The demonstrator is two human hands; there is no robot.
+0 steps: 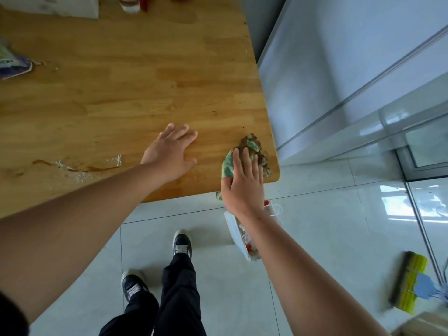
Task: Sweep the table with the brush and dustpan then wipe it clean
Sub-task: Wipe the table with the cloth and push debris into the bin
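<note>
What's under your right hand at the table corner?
A green cloth, soiled brown, lies under the right hand, whose straight fingers press it onto the table. The cloth's middle is covered by the hand.

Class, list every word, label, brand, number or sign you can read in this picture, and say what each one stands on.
None can be read.
The wooden table, the green cloth under the right hand, the white bin and the yellow brush on the floor show no print.
The container at the table's far edge is cut off and blurred; no label can be made out.
</note>
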